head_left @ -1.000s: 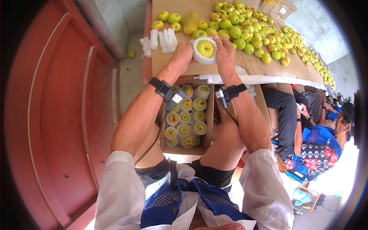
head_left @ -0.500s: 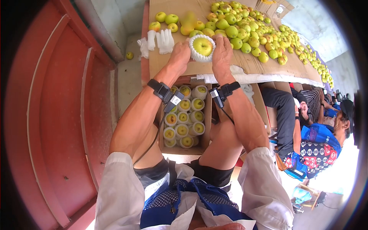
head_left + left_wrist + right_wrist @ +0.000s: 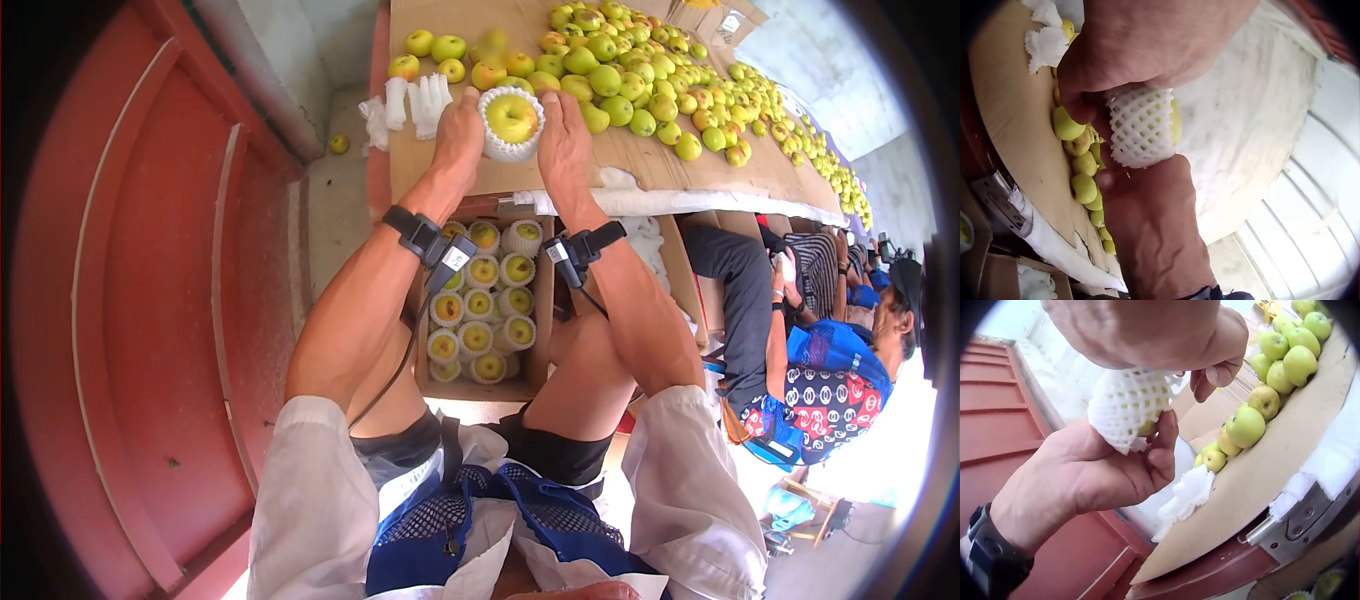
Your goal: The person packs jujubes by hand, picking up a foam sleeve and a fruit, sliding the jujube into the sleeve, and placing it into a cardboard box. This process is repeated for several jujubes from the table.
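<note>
Between both hands, above the cardboard tabletop (image 3: 640,165), is a yellow-green apple (image 3: 512,120) wrapped in a white foam net (image 3: 1124,406), its top bare and facing up. The left hand (image 3: 457,140) holds its left side; in the right wrist view the left fingers (image 3: 1165,447) curl beneath the net. From the other side the right hand (image 3: 566,145) grips it, palm hiding part of the net in the right wrist view. Folded white foam nets (image 3: 428,105) lie on the table just beyond the left hand.
Loose apples (image 3: 640,80) spread across the table toward the far right. Below the forearms, a cardboard box (image 3: 543,350) holds several netted apples (image 3: 478,303) between the knees. A red door (image 3: 150,300) stands at left. Another person (image 3: 835,370) sits at right.
Both hands have shifted left with the netted apple and drawn slightly nearer the body. The apples in the box have not moved.
</note>
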The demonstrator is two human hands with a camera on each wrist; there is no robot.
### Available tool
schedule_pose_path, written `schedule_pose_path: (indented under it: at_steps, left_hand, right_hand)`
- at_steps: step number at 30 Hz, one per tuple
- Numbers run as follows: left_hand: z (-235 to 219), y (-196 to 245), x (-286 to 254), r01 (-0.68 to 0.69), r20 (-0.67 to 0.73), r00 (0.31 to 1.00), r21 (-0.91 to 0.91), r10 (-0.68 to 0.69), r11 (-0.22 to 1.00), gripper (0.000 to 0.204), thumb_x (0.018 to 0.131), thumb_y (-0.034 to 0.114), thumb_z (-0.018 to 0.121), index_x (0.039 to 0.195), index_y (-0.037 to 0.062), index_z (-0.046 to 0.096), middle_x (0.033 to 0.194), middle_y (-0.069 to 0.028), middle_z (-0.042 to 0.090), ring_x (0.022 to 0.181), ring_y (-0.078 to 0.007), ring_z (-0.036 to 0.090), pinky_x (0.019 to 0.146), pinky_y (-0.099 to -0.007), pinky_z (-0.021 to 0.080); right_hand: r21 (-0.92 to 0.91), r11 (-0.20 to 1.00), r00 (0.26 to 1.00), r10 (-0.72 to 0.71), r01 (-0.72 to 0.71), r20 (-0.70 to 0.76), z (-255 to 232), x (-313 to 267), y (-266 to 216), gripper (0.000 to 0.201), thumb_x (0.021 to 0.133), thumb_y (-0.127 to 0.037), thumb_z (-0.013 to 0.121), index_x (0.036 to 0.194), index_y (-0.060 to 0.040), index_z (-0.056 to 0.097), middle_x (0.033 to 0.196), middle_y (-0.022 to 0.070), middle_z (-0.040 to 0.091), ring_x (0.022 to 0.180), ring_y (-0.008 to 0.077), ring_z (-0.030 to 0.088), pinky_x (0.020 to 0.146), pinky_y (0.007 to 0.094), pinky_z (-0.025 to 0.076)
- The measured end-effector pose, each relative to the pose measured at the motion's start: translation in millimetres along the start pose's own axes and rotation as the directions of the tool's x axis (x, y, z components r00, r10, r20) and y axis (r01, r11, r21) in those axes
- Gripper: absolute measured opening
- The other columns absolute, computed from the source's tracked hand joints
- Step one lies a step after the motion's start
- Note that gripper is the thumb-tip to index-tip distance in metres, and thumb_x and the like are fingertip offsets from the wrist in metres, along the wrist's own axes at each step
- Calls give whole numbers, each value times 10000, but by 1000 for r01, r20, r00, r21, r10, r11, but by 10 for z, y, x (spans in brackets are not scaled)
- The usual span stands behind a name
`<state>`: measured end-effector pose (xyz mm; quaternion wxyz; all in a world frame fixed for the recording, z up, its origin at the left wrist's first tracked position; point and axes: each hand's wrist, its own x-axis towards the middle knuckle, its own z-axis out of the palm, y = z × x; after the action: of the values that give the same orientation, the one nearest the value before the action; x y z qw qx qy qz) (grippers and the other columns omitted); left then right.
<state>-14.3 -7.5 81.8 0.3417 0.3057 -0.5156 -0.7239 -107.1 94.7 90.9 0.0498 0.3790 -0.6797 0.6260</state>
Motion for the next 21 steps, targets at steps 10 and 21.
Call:
schedule_pose_path:
  at_steps: [10,21]
  left_hand:
    - [-28,232,-185,165,116,980,5,-164,986,572,1086,476,342,1344,8,544,1268,-129,634,1144,-228,635,936,-424,545]
    - [-259,-110,110,-161,26,987,300,160,940,587,1045,464,431,1055,-79,652,901,-209,719,844,-352,721,686,-435,539]
  right_hand:
    - [-134,990,991,-21,39,134,-281,102,-293,322,1025,-284,514,1082,-29,702,1043,186,676,966,360,640,873,407,494]
    - [-54,998,818,15,20,575,-459,16,-307,864,810,-521,800,1362,74,503,1222,225,650,1067,293,655,915,362,526]
